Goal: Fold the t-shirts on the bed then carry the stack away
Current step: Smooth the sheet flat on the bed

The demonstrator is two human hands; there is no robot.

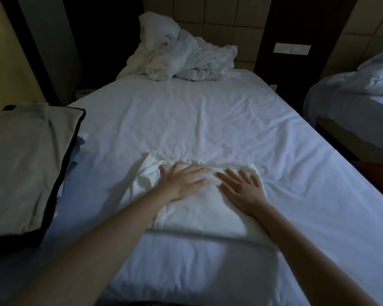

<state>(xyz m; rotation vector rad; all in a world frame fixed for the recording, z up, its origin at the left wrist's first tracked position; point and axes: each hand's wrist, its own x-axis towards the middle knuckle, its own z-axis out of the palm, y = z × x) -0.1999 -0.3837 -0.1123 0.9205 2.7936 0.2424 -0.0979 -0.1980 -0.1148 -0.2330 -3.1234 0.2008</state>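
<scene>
In the lower centre of the frame a folded white t-shirt lies on the bed. The left hand and right hand press flat on it, fingers spread. A pillow sits at left, and crumpled bedding is heaped at upper centre.

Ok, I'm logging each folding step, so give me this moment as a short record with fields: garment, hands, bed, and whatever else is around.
garment: white t-shirt, partly folded, lying flat near the near edge
left hand: open, fingers spread, pressing flat on the t-shirt
right hand: open, pressing flat on the t-shirt's right part
bed: white sheet, lightly wrinkled
head end: crumpled white bedding
left side: grey cushion with dark trim
right side: second bed, set apart
finished stack: none in view
</scene>
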